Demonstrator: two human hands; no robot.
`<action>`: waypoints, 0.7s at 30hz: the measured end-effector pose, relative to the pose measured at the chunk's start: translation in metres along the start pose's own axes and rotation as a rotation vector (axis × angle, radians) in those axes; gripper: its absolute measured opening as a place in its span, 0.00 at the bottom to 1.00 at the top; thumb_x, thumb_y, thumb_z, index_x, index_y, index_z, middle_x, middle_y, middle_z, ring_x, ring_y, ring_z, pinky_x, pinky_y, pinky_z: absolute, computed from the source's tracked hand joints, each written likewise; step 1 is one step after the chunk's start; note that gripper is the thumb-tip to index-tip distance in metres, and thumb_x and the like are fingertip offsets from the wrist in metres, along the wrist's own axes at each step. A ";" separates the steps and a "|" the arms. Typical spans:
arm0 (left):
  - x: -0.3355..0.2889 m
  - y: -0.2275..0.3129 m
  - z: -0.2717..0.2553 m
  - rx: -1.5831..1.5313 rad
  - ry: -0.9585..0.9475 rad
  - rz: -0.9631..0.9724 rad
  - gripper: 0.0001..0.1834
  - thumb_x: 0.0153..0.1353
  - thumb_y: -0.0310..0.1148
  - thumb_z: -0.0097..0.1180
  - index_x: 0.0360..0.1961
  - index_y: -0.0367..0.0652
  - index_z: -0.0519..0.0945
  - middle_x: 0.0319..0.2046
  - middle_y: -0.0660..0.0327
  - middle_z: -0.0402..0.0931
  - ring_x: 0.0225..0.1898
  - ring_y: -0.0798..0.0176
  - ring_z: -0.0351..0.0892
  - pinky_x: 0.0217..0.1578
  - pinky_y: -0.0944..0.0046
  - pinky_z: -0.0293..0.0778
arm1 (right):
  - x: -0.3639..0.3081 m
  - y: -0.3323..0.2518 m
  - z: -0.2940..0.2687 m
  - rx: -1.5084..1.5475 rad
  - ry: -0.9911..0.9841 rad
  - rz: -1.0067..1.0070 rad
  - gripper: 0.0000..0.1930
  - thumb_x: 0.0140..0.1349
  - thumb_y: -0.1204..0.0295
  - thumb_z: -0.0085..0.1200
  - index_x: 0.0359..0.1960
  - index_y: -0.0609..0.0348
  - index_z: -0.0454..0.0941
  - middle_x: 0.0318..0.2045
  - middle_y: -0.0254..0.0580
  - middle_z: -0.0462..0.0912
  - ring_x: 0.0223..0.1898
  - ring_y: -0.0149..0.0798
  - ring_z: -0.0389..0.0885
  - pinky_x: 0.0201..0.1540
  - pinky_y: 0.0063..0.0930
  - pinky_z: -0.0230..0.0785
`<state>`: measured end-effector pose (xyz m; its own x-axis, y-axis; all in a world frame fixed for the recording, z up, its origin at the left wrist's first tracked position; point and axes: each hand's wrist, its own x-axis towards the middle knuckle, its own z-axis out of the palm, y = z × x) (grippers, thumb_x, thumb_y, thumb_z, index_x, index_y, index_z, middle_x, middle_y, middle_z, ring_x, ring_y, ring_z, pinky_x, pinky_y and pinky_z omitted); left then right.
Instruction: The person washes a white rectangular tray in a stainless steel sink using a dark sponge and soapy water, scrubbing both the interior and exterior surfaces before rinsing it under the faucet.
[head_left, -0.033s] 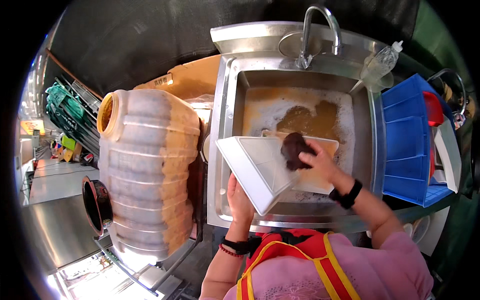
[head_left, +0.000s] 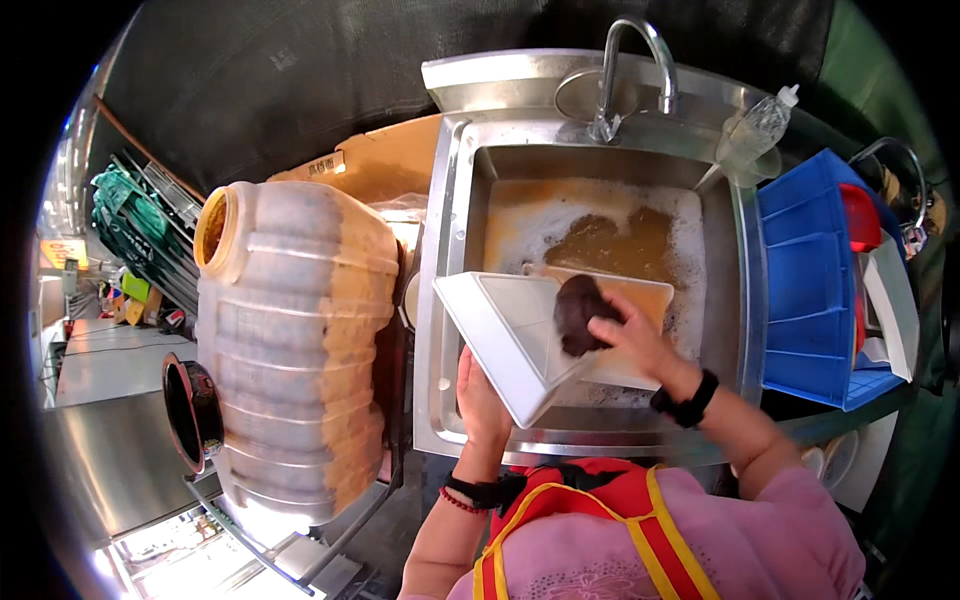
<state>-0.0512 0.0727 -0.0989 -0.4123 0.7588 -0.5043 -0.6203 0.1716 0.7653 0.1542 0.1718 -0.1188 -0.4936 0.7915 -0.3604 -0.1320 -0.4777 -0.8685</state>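
A person stands at a metal sink (head_left: 452,300) full of brown, soapy water (head_left: 610,240). The left hand (head_left: 480,395) holds a white square tray (head_left: 520,335) by its near edge, and the grip is closed around the rim. The tray is tipped up over the sink, just above the water. The right hand (head_left: 640,340) presses a dark scrub pad (head_left: 580,312) onto the inside of the tray, with the fingers curled around the pad. A black band sits on the right wrist, and a black and a red band sit on the left wrist.

A bent tap (head_left: 630,60) stands at the back of the sink. A clear squeeze bottle (head_left: 750,130) leans near the far right corner. A blue plastic crate (head_left: 810,290) sits just beside the sink on the right, with red and white things in it. A big ribbed plastic jug (head_left: 290,340) with brown stains stands close on the left and blocks the view of that side. A flat piece of cardboard (head_left: 390,160) lies behind it. A dark pot (head_left: 190,410) peeks out past the jug, low on the left.
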 end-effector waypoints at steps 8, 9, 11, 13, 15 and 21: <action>-0.012 0.011 0.016 -0.237 -0.197 -0.128 0.30 0.69 0.53 0.27 0.57 0.39 0.65 0.50 0.52 0.70 0.51 0.55 0.72 0.53 0.58 0.68 | -0.019 0.004 0.086 -0.857 -0.233 -0.784 0.20 0.56 0.67 0.56 0.50 0.62 0.71 0.54 0.53 0.67 0.58 0.54 0.62 0.61 0.44 0.56; -0.011 0.010 0.015 -0.274 -0.192 -0.080 0.30 0.69 0.52 0.27 0.58 0.39 0.64 0.52 0.52 0.69 0.52 0.55 0.71 0.54 0.59 0.67 | -0.010 0.001 0.092 -0.899 -0.249 -0.798 0.20 0.57 0.67 0.55 0.50 0.61 0.71 0.56 0.54 0.65 0.59 0.56 0.61 0.62 0.45 0.55; -0.012 0.009 0.017 -0.247 -0.116 -0.024 0.28 0.70 0.50 0.28 0.59 0.40 0.63 0.55 0.53 0.66 0.53 0.56 0.70 0.56 0.59 0.65 | 0.009 0.002 0.105 -0.854 -0.207 -0.725 0.20 0.58 0.67 0.53 0.51 0.60 0.71 0.59 0.56 0.62 0.60 0.58 0.59 0.62 0.46 0.54; -0.011 0.008 0.022 -0.290 -0.087 -0.026 0.23 0.71 0.44 0.30 0.61 0.44 0.60 0.55 0.53 0.65 0.52 0.55 0.70 0.54 0.57 0.68 | 0.033 0.003 0.108 -0.791 -0.176 -0.700 0.20 0.60 0.66 0.50 0.52 0.61 0.69 0.59 0.56 0.63 0.60 0.57 0.60 0.62 0.43 0.54; -0.011 0.007 0.018 -0.008 -0.046 0.036 0.23 0.70 0.37 0.32 0.64 0.45 0.53 0.54 0.52 0.65 0.52 0.55 0.70 0.52 0.57 0.70 | 0.061 0.007 0.111 -0.607 -0.175 -0.576 0.22 0.62 0.65 0.47 0.55 0.63 0.66 0.59 0.57 0.63 0.60 0.56 0.61 0.63 0.40 0.54; -0.003 -0.007 0.006 0.210 0.179 -0.021 0.25 0.68 0.32 0.38 0.64 0.41 0.51 0.51 0.51 0.67 0.47 0.56 0.72 0.49 0.58 0.71 | 0.122 0.124 0.032 -0.566 0.116 -0.247 0.25 0.64 0.62 0.42 0.58 0.65 0.62 0.58 0.57 0.65 0.59 0.53 0.64 0.61 0.35 0.56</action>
<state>-0.0413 0.0732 -0.1001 -0.5236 0.6336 -0.5695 -0.4857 0.3272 0.8106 0.0503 0.1972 -0.2597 -0.4061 0.9041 -0.1329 0.2606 -0.0248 -0.9651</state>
